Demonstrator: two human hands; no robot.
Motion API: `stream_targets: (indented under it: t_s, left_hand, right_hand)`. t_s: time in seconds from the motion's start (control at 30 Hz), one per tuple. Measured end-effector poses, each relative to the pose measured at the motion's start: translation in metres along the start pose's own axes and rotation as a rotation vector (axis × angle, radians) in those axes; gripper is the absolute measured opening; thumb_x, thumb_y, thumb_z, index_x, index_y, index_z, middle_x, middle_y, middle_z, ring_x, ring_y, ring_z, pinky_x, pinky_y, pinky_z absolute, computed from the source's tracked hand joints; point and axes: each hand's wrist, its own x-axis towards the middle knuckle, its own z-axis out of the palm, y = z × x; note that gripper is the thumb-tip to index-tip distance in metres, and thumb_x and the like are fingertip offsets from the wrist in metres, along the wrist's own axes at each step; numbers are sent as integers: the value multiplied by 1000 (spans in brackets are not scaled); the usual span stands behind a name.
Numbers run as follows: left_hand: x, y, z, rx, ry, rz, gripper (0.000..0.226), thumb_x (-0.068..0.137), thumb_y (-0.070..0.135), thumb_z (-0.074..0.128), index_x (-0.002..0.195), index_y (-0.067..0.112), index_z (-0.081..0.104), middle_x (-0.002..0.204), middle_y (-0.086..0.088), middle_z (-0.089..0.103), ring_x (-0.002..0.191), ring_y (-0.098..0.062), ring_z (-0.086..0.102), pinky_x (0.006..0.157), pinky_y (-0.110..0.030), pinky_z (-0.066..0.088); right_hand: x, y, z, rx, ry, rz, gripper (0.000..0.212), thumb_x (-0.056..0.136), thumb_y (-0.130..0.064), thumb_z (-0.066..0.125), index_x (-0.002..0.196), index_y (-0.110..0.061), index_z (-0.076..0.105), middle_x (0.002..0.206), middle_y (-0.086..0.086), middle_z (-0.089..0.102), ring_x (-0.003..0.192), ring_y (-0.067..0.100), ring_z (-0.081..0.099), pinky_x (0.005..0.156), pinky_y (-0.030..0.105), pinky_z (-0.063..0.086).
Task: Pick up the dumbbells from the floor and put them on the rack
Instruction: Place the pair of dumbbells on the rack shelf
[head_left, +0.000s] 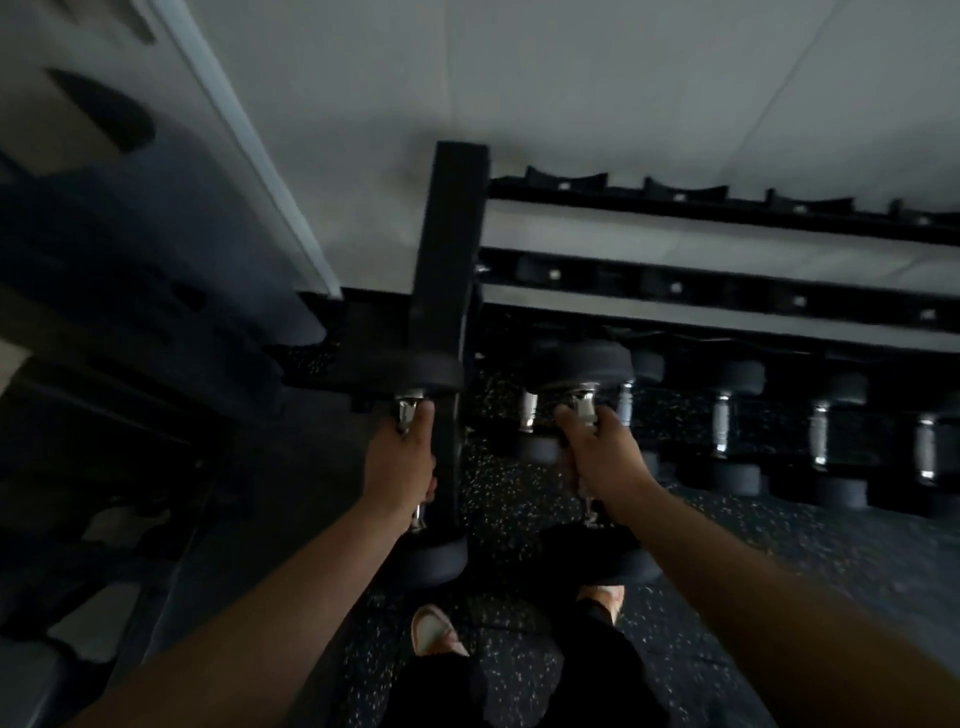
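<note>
Two bare forearms reach down. The left hand (400, 462) wraps its fingers round the chrome handle of one round-headed black dumbbell (434, 558); the right hand (597, 452) grips another (618, 561), both above speckled rubber floor (519, 493) before the black steel rack (727, 291).

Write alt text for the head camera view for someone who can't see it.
Left hand and right hand each grip a dumbbell by its chrome handle, in front of a black rack. More dumbbells line its bottom tier above a speckled floor.
</note>
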Motion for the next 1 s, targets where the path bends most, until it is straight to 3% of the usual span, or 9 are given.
stream_targets:
  t_s: [0.13,0.27,0.43,0.6,0.83,1.0]
  left_hand:
    - [-18,23,84,60,-79,15,45,85,60,55,87,15,56,48,-1,50,37,-19,48,41,-30,42]
    - [-43,47,178,90,-135,38,42,89,55,55,89,13,58,52,-8,53,37,-24,48,41,-32,42]
    - [-62,78,282,66,-218,29,41,93,48,55,93,7,58,51,-12,52,30,-21,44,32,-23,37]
    - [-56,109,360,81,-279,83,39,92,49,55,87,10,57,44,-4,52,31,-21,46,32,-25,38]
    - [-10,149,442,119,-381,75,41,87,58,55,90,17,59,45,1,52,35,-17,49,37,-25,42]
    - [15,173,495,67,-417,-1,33,88,56,57,94,23,58,52,-4,49,35,-15,45,38,-25,41]
  right_hand:
    - [18,21,-85,96,61,42,37,91,-52,59,94,-15,58,70,9,69,57,25,64,62,43,54]
    - [32,35,-171,127,133,54,35,93,-51,57,93,-16,58,64,6,68,46,16,64,46,27,49]
    - [57,48,-258,193,152,117,41,91,-53,56,99,-13,56,78,13,71,64,30,67,67,44,57]
    - [89,59,-321,308,206,160,36,88,-52,59,93,-17,56,59,8,63,40,21,58,43,32,48]
    - [142,65,-385,247,323,210,36,85,-51,62,88,-15,63,58,4,67,51,24,66,59,42,55]
    - [179,68,-425,268,344,243,33,86,-48,62,89,-15,60,51,5,63,43,21,58,49,36,49]
